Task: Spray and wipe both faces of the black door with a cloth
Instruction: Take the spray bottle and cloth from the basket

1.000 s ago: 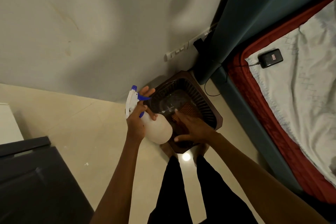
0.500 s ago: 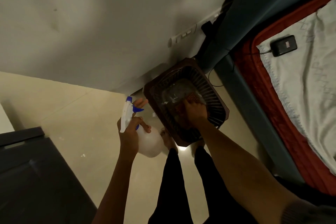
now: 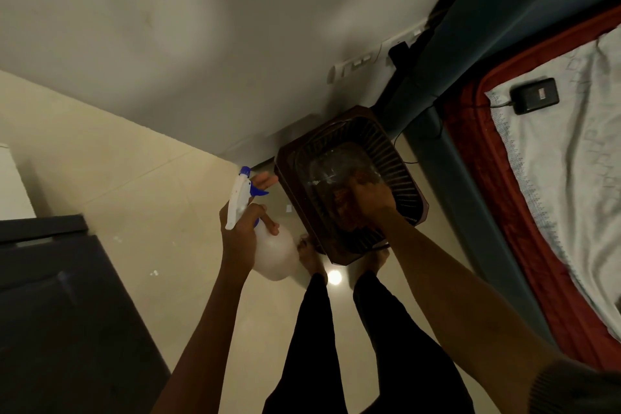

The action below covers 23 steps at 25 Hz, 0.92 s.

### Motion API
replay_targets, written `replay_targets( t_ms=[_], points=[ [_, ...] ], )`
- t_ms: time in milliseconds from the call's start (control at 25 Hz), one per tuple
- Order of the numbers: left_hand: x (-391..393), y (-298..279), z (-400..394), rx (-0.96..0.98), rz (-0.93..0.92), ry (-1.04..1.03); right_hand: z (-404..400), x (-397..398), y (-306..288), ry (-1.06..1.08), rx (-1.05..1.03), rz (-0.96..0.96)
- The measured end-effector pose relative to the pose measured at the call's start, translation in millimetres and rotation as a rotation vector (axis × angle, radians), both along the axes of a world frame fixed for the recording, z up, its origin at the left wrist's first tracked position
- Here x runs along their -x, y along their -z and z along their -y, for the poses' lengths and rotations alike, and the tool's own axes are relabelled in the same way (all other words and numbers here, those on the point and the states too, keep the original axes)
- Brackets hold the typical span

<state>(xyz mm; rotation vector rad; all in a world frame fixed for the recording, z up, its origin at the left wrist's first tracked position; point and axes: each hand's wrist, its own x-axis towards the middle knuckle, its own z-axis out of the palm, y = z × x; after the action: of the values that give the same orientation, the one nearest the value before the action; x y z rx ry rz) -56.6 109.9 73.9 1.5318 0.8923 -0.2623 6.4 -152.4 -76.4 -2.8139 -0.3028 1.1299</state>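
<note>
Risk: right hand [image 3: 371, 197], grasping the cloth [image 3: 346, 202] at 1 o'clock, may tip the basket [image 3: 408, 193]; left hand [image 3: 243, 232] clenches the bottle [image 3: 274, 254].

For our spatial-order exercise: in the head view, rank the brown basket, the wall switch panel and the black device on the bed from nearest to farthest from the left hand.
1. Brown basket, just right of the left hand.
2. Wall switch panel, up on the wall.
3. Black device, far right on the bed.
</note>
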Motion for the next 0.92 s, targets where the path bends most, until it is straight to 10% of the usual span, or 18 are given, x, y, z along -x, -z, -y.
replay_targets(
  t_ms=[480,920],
  points=[
    [89,-125,-3,-0.114,0.262,-0.298,-60,53,-190,0.595,-1.018,0.387],
    [269,-218,-98,-0.407,0.457,-0.885,-275,123,-285,0.737,-1.353,-1.091]
  ],
)
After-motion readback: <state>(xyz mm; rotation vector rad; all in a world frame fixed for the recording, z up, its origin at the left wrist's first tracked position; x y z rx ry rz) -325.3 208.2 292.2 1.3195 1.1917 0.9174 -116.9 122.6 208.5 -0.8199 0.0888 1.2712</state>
